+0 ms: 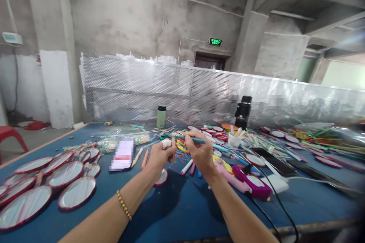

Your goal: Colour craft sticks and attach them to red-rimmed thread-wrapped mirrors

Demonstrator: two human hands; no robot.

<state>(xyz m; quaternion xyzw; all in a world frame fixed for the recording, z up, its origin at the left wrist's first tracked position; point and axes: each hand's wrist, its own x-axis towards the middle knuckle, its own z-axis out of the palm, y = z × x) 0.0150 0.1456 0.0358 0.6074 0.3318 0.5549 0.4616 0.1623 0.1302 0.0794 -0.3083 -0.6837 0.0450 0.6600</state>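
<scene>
My left hand point(162, 156) is closed, with a small flat wooden stick point(173, 148) pinched upright between its fingers. White tape wraps one finger. My right hand point(201, 153) grips a teal pen point(194, 139), its tip pointing left toward the stick. Just below my left hand lies a small round disc with a red rim point(162, 177), partly hidden by the wrist. Under and between the hands are a white-and-pink marker point(186, 167), a pair of yellow-handled scissors point(181, 146) and small coloured scraps.
Several red-rimmed discs point(65, 174) overlap at the left. A phone point(122, 155) leans near them. To the right sit a pink-and-purple tool point(252, 183) with black cords, a white cup of pens point(234, 139) and a dark phone point(273, 161). Behind stand a green bottle point(161, 117) and black flask point(243, 113).
</scene>
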